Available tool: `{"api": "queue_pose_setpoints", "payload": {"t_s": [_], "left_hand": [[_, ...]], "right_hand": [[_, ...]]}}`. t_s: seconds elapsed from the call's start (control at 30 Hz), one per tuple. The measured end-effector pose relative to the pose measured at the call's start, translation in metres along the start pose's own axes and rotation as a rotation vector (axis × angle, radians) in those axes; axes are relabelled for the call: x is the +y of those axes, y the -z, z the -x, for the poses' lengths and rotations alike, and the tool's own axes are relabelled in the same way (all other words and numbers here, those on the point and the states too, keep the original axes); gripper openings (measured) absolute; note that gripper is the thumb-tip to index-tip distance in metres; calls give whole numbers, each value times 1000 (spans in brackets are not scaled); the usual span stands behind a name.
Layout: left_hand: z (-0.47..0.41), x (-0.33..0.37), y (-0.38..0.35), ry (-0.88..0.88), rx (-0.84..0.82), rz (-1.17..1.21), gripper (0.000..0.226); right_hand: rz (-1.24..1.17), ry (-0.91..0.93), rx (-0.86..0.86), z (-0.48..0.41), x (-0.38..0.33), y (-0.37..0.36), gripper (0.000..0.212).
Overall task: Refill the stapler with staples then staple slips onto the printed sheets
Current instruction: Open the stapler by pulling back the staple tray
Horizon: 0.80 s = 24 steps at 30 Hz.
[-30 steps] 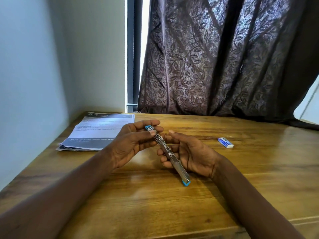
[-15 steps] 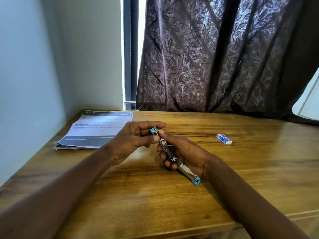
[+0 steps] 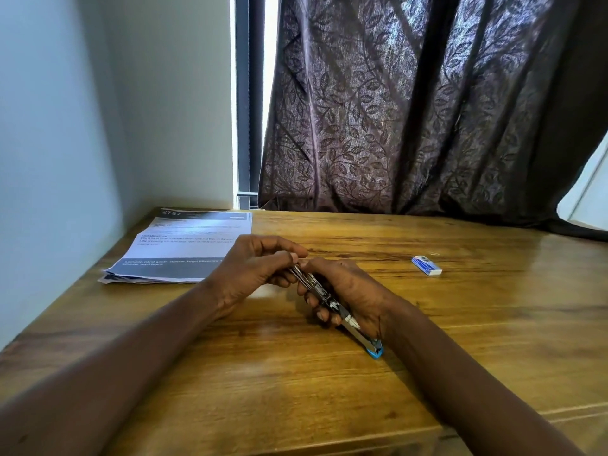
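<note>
A slim metal stapler (image 3: pixel 332 304) with blue end caps lies opened out flat, slanting from the upper left down to the right above the wooden table (image 3: pixel 460 324). My right hand (image 3: pixel 348 291) curls around its middle from the right. My left hand (image 3: pixel 256 264) pinches its far end, which the fingertips hide. A small white and blue staple box (image 3: pixel 426 265) lies on the table to the right, apart from both hands. A stack of printed sheets (image 3: pixel 184 245) lies at the back left corner.
A pale wall runs along the table's left side. A dark leaf-patterned curtain (image 3: pixel 411 110) hangs behind the table's far edge, with a window frame (image 3: pixel 245 103) at its left. The table's near edge lies just below my forearms.
My right hand has turned over and closed around the stapler's middle. My left fingertips have closed over the far blue end. The stapler has shifted slightly right.
</note>
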<state>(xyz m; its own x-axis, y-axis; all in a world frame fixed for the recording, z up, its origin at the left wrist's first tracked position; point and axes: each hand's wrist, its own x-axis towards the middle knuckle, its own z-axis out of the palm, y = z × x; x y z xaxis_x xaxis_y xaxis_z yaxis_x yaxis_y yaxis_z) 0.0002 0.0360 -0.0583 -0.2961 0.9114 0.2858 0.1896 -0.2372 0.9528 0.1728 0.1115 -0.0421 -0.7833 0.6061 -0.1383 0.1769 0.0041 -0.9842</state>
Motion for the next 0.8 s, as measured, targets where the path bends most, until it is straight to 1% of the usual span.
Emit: {"api": "queue_pose_setpoints", "payload": {"t_s": [0.1, 0.2, 0.3, 0.37, 0.43, 0.47, 0.63, 0.7, 0.8], "left_hand": [[0, 1, -1, -33, 23, 8, 14], [-1, 3, -2, -25, 17, 64, 13], [-2, 3, -3, 60, -5, 146, 14], [-1, 3, -3, 122, -61, 193, 15], [0, 1, -2, 153, -119, 202, 18], [0, 1, -3, 162, -123, 197, 20], [-1, 0, -11, 187, -14, 101, 27], [-2, 0, -13, 188, 20, 70, 29], [-2, 1, -14, 201, 50, 64, 30]], "right_hand": [[-17, -10, 0, -1, -1, 0, 38], [-27, -14, -18, 1, -1, 0, 46], [-11, -4, -36, 1, -1, -2, 49], [5, 0, -60, 2, 0, -3, 51], [18, -3, -69, 2, 1, -3, 57], [21, -2, -59, 3, 1, -3, 60], [-60, -9, -10, 1, 3, -7, 65], [-99, 3, 4, 0, 3, -8, 62], [-149, 24, 41, -2, 4, -12, 52]]}}
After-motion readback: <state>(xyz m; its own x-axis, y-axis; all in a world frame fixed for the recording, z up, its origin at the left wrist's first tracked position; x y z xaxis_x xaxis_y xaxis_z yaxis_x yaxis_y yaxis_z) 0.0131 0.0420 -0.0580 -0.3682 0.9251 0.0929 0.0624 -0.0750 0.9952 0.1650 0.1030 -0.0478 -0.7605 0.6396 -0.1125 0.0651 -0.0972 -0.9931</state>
